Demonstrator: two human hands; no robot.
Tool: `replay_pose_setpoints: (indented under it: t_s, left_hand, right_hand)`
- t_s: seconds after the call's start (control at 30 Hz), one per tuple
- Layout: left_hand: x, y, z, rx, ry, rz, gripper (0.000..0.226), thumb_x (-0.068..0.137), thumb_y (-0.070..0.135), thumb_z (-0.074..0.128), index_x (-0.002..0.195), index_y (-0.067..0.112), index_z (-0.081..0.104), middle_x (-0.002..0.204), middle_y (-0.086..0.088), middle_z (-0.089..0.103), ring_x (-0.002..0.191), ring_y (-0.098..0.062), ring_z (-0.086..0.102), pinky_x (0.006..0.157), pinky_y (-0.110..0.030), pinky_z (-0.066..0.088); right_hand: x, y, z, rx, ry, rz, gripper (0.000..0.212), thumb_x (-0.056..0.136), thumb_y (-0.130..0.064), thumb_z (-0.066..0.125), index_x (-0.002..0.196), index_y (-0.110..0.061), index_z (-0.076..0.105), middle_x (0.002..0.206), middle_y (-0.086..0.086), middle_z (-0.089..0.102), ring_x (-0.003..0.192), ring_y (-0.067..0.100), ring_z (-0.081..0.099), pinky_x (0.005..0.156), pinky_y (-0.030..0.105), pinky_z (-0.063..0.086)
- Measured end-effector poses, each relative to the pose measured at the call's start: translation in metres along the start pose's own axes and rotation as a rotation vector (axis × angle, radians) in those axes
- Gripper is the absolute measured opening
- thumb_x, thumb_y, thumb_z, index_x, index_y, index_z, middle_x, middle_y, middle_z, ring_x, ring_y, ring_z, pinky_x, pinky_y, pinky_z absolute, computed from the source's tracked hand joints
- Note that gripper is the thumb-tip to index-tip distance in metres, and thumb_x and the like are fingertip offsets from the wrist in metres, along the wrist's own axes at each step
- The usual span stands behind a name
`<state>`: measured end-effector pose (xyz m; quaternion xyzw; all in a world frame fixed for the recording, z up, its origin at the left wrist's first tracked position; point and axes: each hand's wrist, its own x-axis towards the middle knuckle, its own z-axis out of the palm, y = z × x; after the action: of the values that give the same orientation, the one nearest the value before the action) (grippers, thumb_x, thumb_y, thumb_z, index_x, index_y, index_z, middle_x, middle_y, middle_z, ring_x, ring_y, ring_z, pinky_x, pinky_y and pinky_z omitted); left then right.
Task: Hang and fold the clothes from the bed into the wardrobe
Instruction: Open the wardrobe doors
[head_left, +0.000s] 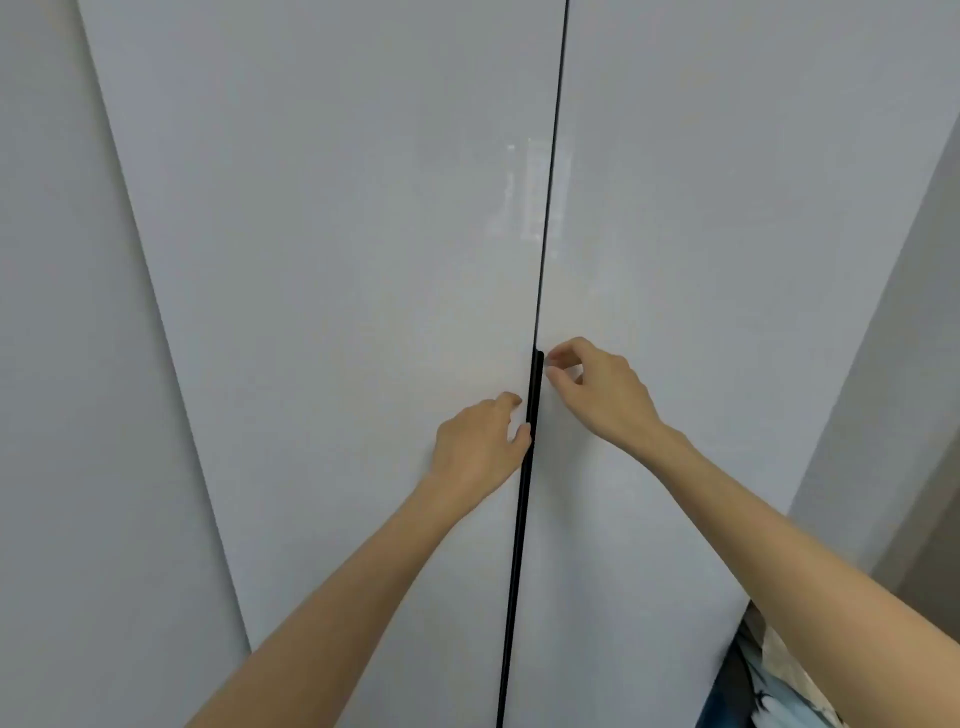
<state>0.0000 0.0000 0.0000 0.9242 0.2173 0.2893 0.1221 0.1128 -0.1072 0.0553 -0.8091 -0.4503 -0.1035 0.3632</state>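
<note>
Left grip (480, 447): fingers curled beside black handle strip (523, 499) — clamped or not, cannot tell
Right grip (597, 389): likewise, at its top
Why: to open 2 shut wardrobe doors (337, 260)

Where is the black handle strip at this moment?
Head view, centre: the handle strip runs down the seam between the left door and right door, left hand at its left side, right hand by its top.
</note>
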Motion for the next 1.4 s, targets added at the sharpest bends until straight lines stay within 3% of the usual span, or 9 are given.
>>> replay_pose_setpoints:
  t_s: [0.2, 0.33, 0.5, 0.67, 0.9, 1.03, 1.17, 1.27, 1.4]
  left_hand:
    - [0.022, -0.004, 0.032, 0.171, 0.048, 0.070, 0.040, 0.094, 0.052, 0.042, 0.101, 0.015, 0.056, 0.089, 0.002, 0.066, 0.081, -0.020, 0.063, 0.069, -0.035, 0.050]
    - [0.030, -0.004, 0.042, 0.302, 0.116, 0.095, 0.033, 0.098, 0.044, 0.039, 0.093, 0.014, 0.051, 0.076, -0.001, 0.063, 0.064, -0.021, 0.057, 0.053, -0.030, 0.031]
    - [0.015, 0.002, 0.042, 0.289, 0.255, 0.077, 0.027, 0.081, 0.030, 0.068, 0.067, 0.011, 0.055, 0.047, 0.000, 0.050, 0.034, -0.018, 0.043, 0.040, -0.021, 0.021]
    - [-0.004, 0.010, 0.047, 0.244, 0.185, 0.049, 0.031, 0.094, 0.037, 0.044, 0.083, 0.009, 0.052, 0.062, -0.003, 0.058, 0.048, -0.022, 0.051, 0.046, -0.027, 0.030]
    - [-0.064, 0.041, 0.041, -0.072, 0.003, 0.038, 0.028, 0.089, 0.041, 0.050, 0.083, 0.015, 0.043, 0.066, 0.000, 0.058, 0.058, -0.018, 0.056, 0.054, -0.032, 0.047]
    - [-0.098, 0.076, 0.040, -0.145, -0.006, 0.019, 0.025, 0.082, 0.047, 0.055, 0.087, 0.023, 0.051, 0.059, 0.006, 0.055, 0.054, -0.010, 0.055, 0.051, -0.023, 0.047]
    - [-0.133, 0.117, 0.041, -0.200, 0.013, 0.004, 0.025, 0.075, 0.058, 0.057, 0.072, 0.037, 0.044, 0.053, 0.010, 0.052, 0.052, -0.003, 0.053, 0.047, -0.012, 0.032]
    - [-0.154, 0.151, 0.044, -0.197, 0.008, 0.064, 0.035, 0.074, 0.068, 0.054, 0.077, 0.033, 0.051, 0.055, 0.008, 0.055, 0.051, -0.005, 0.054, 0.049, -0.015, 0.039]
    - [-0.174, 0.206, 0.053, -0.104, 0.003, 0.130, 0.047, 0.075, 0.075, 0.051, 0.070, 0.029, 0.044, 0.055, 0.008, 0.052, 0.049, -0.005, 0.053, 0.050, -0.021, 0.047]
  right_hand:
    - [0.029, 0.004, 0.013, -0.021, -0.005, -0.123, 0.010, 0.095, -0.028, 0.054, 0.092, -0.019, 0.055, 0.075, -0.005, 0.063, 0.070, 0.020, 0.059, 0.069, 0.040, 0.052]
    - [0.037, 0.006, 0.006, -0.012, -0.080, -0.170, 0.013, 0.095, -0.027, 0.054, 0.086, -0.018, 0.052, 0.073, 0.001, 0.065, 0.070, 0.022, 0.063, 0.073, 0.041, 0.052]
    - [0.026, 0.004, 0.004, 0.047, -0.094, -0.173, 0.012, 0.097, -0.022, 0.052, 0.087, -0.015, 0.051, 0.074, 0.002, 0.065, 0.070, 0.017, 0.065, 0.074, 0.039, 0.053]
    - [-0.003, 0.003, -0.007, 0.133, -0.101, -0.192, 0.013, 0.098, -0.022, 0.051, 0.086, -0.016, 0.050, 0.073, 0.000, 0.063, 0.066, 0.011, 0.065, 0.069, 0.031, 0.051]
    - [-0.071, 0.007, -0.041, 0.263, -0.090, -0.238, 0.012, 0.098, -0.028, 0.051, 0.086, -0.025, 0.049, 0.074, -0.005, 0.061, 0.062, 0.010, 0.064, 0.058, 0.011, 0.043]
    - [-0.118, 0.016, -0.070, 0.326, -0.082, -0.256, 0.012, 0.097, -0.032, 0.051, 0.086, -0.035, 0.048, 0.078, -0.008, 0.061, 0.061, 0.010, 0.065, 0.058, 0.010, 0.044]
    - [-0.159, 0.031, -0.106, 0.282, -0.068, -0.280, 0.006, 0.097, -0.035, 0.051, 0.092, -0.031, 0.050, 0.080, -0.008, 0.062, 0.064, 0.008, 0.058, 0.061, 0.014, 0.047]
    - [-0.190, 0.045, -0.135, 0.248, -0.028, -0.291, 0.009, 0.097, -0.035, 0.051, 0.092, -0.028, 0.049, 0.075, -0.010, 0.058, 0.062, 0.002, 0.050, 0.059, 0.010, 0.042]
    - [-0.232, 0.068, -0.177, 0.167, 0.018, -0.306, 0.009, 0.099, -0.029, 0.050, 0.093, -0.024, 0.047, 0.070, -0.013, 0.049, 0.060, -0.002, 0.048, 0.057, 0.008, 0.039]
